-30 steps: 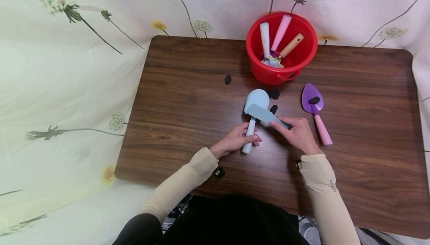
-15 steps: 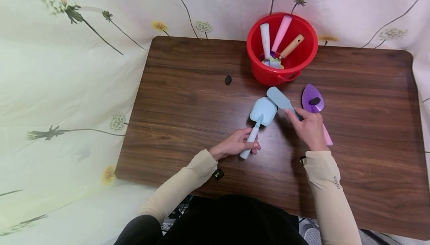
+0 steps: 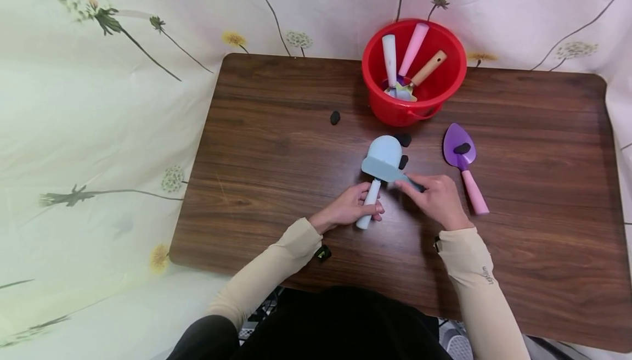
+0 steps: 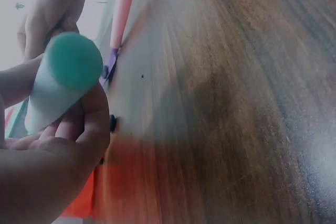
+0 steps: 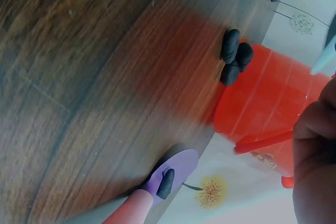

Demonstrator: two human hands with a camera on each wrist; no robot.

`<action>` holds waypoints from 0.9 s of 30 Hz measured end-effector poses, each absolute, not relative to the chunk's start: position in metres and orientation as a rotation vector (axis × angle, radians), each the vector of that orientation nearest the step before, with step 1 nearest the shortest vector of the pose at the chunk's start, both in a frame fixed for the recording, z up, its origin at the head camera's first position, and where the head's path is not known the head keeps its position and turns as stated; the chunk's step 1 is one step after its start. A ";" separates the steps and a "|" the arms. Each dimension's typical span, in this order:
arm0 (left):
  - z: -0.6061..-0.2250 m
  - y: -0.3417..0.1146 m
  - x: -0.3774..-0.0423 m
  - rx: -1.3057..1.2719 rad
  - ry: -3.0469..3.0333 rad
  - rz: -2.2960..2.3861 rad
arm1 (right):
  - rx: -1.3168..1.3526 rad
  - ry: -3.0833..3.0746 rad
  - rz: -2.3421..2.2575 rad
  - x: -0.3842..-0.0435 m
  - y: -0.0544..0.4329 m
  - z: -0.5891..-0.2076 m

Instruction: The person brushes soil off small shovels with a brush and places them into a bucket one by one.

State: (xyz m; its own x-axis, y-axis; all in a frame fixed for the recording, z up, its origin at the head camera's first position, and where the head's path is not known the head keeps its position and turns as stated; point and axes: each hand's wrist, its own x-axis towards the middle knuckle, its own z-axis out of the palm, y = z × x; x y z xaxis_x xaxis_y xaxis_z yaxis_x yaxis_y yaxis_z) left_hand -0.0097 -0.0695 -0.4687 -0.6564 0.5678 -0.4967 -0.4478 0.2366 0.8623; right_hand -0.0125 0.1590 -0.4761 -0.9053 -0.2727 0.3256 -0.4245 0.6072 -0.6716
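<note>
My left hand (image 3: 345, 206) grips the pale handle of a light blue garden trowel (image 3: 386, 147), its rounded blade pointing away from me. In the left wrist view the handle's green-tinted butt end (image 4: 74, 61) faces the camera, fingers wrapped round it. My right hand (image 3: 435, 198) pinches a flat blue-grey spatula (image 3: 379, 168) by its dark end. The spatula's broad part lies across the trowel blade near its neck. Two black lumps (image 3: 404, 162) show just right of the trowel blade; the right wrist view has a cluster of several lumps (image 5: 230, 45) by the bucket.
Behind the trowel stands a red bucket (image 3: 390, 108) with several handled tools inside. A purple trowel (image 3: 453, 136) with a pink handle lies to the right, a black lump (image 3: 462, 148) on its blade. Another lump (image 3: 335, 118) sits left of the bucket on the wooden table (image 3: 257, 146).
The spatula swung out to the trowel blade's upper right edge half a second ago, then came back left across it. The trowel blade tilted right with that swing and has since turned back.
</note>
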 end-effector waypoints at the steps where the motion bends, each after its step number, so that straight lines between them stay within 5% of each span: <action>1: -0.469 -0.070 -0.010 0.117 1.688 1.552 | 0.560 -2.648 1.186 -0.013 0.159 -0.475; 17: -0.470 -0.069 -0.002 0.305 1.752 1.519 | 0.195 -2.514 1.087 -0.032 0.170 -0.464; 27: -0.469 -0.070 -0.003 0.188 1.806 1.485 | 0.660 -2.662 1.168 -0.020 0.163 -0.463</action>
State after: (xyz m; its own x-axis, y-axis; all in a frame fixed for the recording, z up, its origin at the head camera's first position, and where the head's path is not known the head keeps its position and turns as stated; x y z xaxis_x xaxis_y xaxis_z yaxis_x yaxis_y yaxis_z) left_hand -0.0031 -0.0700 -0.4693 -0.6887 0.5574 -0.4637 -0.3473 0.3078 0.8858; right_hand -0.0196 0.1629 -0.4627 -0.8897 -0.3300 0.3154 -0.4555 0.5974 -0.6600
